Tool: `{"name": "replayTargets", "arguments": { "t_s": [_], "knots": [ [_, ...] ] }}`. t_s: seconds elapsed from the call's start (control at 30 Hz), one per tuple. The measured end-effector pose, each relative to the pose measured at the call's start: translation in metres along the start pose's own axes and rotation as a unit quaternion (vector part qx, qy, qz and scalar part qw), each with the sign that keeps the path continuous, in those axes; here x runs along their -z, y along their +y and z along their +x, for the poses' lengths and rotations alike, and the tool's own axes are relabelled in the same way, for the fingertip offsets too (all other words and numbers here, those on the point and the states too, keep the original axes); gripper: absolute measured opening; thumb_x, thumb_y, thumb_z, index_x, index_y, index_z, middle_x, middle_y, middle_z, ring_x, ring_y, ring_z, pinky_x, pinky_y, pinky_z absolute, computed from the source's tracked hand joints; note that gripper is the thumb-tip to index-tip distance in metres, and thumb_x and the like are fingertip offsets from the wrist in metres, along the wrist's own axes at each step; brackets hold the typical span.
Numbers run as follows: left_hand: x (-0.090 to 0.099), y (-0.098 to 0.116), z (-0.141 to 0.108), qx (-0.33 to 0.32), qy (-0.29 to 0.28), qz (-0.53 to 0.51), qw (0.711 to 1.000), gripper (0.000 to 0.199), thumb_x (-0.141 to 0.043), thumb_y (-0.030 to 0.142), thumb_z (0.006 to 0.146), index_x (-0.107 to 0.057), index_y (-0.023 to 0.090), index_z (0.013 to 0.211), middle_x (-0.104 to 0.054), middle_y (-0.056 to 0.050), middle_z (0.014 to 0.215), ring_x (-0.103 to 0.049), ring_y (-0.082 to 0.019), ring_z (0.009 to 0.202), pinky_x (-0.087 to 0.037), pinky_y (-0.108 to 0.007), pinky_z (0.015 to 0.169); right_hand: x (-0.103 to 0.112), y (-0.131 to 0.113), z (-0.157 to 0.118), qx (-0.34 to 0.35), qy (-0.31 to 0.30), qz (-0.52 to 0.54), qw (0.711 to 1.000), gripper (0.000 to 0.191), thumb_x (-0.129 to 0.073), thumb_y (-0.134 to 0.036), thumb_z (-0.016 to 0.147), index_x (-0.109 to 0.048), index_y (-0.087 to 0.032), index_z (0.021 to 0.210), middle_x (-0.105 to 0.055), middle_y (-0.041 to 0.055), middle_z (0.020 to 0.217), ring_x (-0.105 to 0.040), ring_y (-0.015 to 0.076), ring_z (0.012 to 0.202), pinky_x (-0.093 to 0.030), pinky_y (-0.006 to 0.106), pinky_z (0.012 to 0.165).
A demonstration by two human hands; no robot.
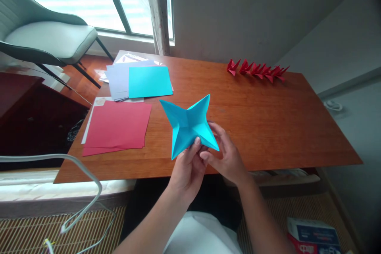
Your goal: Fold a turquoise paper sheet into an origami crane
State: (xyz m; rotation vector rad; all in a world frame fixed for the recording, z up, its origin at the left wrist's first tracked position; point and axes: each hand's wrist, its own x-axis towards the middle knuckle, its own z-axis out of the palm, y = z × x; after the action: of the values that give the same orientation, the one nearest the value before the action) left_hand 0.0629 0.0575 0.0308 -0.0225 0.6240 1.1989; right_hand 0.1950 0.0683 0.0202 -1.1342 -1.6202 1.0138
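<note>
A blue folded paper (188, 124), shaped like a four-pointed star with a hollow middle, is held up above the table's front part. My left hand (188, 168) pinches its lower edge, the thumb on the inner side and the fingers behind. At the lower right point, my right hand (228, 154) has its fingers curved around behind the paper, with the thumb apart from the index finger and near the left fingers. Part of the right fingers is hidden, and whether they grip the paper does not show.
On the wooden table (268, 127) lie red sheets (119, 125), a blue sheet (150, 81) over pale sheets (117, 79), and a row of several red folded paper figures (257, 70) at the back right. A white cable (86, 168) loops at the left.
</note>
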Motion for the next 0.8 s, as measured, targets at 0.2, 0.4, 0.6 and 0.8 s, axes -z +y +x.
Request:
{"name": "replayTargets", "arguments": {
  "t_s": [0.2, 0.4, 0.6, 0.8],
  "knots": [
    [0.0, -0.009, -0.002, -0.006, 0.001, 0.038, 0.999, 0.014, -0.077, 0.025, 0.087, -0.07, 0.019, 0.098, -0.071, -0.001, 0.102, -0.066, -0.011, 0.09, -0.054, -0.024, 0.084, -0.007, 0.004, 0.005, 0.017, 0.076, -0.036, 0.996, 0.039, -0.066, -0.03, 0.094, -0.06, -0.033, 0.133, -0.065, 0.0054, 0.13, -0.062, 0.0246, 0.121, -0.054, 0.039, 0.1],
    [0.001, -0.011, -0.002, -0.044, 0.01, 0.092, 0.995, 0.016, -0.079, 0.025, 0.085, -0.071, 0.021, 0.099, -0.07, -0.001, 0.1, -0.065, -0.013, 0.091, -0.052, -0.024, 0.082, -0.006, -0.003, 0.006, 0.009, 0.11, -0.053, 0.992, 0.04, -0.065, -0.034, 0.093, -0.061, -0.03, 0.133, -0.067, 0.0078, 0.125, -0.063, 0.0281, 0.117, -0.055, 0.043, 0.096],
    [0.003, -0.013, -0.004, -0.063, -0.005, 0.113, 0.992, 0.018, -0.079, 0.027, 0.086, -0.072, 0.021, 0.102, -0.07, -0.003, 0.101, -0.065, -0.014, 0.094, -0.052, -0.026, 0.084, -0.001, -0.007, 0.011, 0.015, 0.058, -0.058, 0.997, 0.044, -0.067, -0.034, 0.092, -0.06, -0.029, 0.135, -0.065, 0.0064, 0.119, -0.063, 0.0255, 0.109, -0.052, 0.041, 0.093],
    [0.005, -0.014, -0.005, -0.062, 0.003, 0.128, 0.99, 0.018, -0.081, 0.028, 0.083, -0.071, 0.02, 0.096, -0.07, -0.001, 0.096, -0.063, -0.014, 0.09, -0.052, -0.027, 0.083, 0.007, -0.005, 0.012, 0.028, 0.045, -0.056, 0.997, 0.035, -0.069, -0.035, 0.091, -0.065, -0.027, 0.125, -0.066, 0.006, 0.113, -0.063, 0.0246, 0.105, -0.051, 0.039, 0.089]
  ]
}}
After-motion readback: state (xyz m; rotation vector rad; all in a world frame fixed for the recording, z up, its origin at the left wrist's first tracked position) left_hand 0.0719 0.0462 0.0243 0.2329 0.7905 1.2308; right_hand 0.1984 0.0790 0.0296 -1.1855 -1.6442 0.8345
